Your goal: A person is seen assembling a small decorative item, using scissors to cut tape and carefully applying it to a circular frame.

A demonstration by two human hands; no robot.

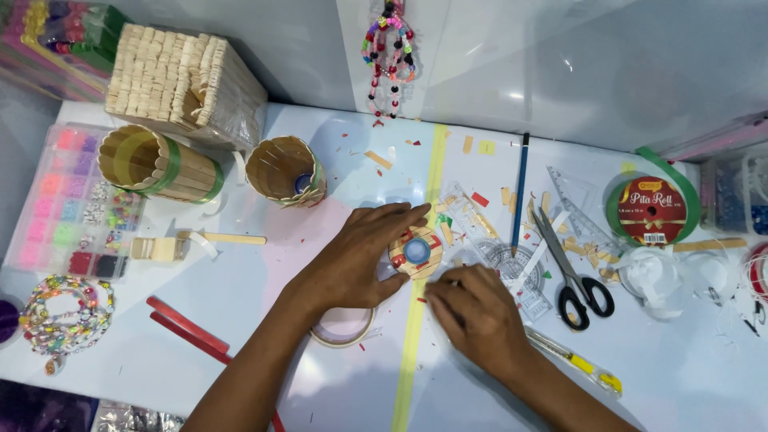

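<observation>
- Craftwork at the centre: a small round disc of pale wooden sticks with a blue-and-white centre and red bits on its face (416, 251) lies flat on the white table (240, 296), just right of the yellow tape line (416, 320) that runs toward the person.
- Left hand (356, 260) lies palm-down beside the disc, fingers stretched out, with the thumb and forefinger curved about its left edge; it steadies the disc rather than lifting it.
- Right hand (476, 308) rests just below and to the right of the disc, its fingers curled in to a near-closed pinch at the disc's lower edge. Whether anything small sits between the fingertips I cannot tell.
- Judging from this, the work is fine placing on the disc's face. It would go best with the left hand pressing lightly so that the disc does not turn, and the right hand coming in low and slowly.
- A roll of clear tape (344, 326) lies partly under the left wrist, which could catch on it.
- Black-handled scissors (572, 276), a clear plastic protractor and ruler (512, 264) and scattered wood offcuts lie just right of the hands, near enough to snag a sleeve or a finger.
- Farther left stand two round pots built of wooden sticks (156, 164), and a clear compartment box of coloured beads (68, 200) lies at the table's left edge.
</observation>
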